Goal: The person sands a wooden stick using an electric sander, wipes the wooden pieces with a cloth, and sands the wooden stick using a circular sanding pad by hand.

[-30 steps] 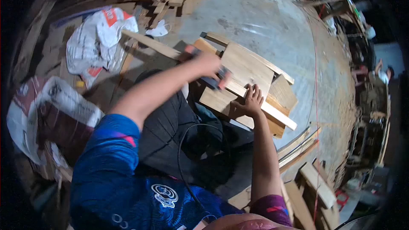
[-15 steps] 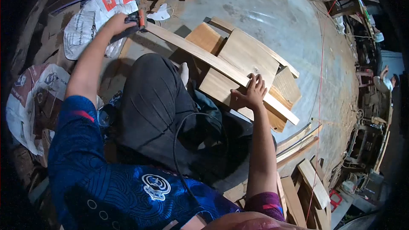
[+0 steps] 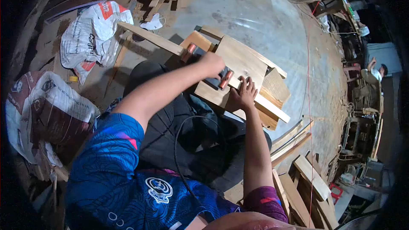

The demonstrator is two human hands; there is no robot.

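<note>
1. On the grey concrete floor [image 3: 294,55], just beyond a person's bent, dark-trousered legs [image 3: 159,153], lies a low, overlapping group of boards.
2. A long, pale wooden strip [image 3: 159,42] runs slantwise over these boards, from beside a white sack [image 3: 91,36] at upper left down to the lower right. It passes the near edge of a wide, flat board [image 3: 245,57].
3. The left hand [image 3: 211,64] reaches across from a blue sleeve [image 3: 121,138]. Its fingers are wrapped over the middle of a dark hand tool [image 3: 198,53] with a copper-coloured roll at each end. The tool sits over the strip, in line with it; the fingertips are mostly hidden from me.
4. The right hand [image 3: 244,96] rests palm down at the strip, just beside the tool's lower end. Its fingers are spread wide over the board's near edge, the thumb out to the left.
5. A black cable [image 3: 175,145] loops over the person's lap.
6. Loose wood offcuts [image 3: 309,172] lie at lower right, near a thin red line [image 3: 309,102]; farther off at the right edge is another person [image 3: 375,75].
</note>
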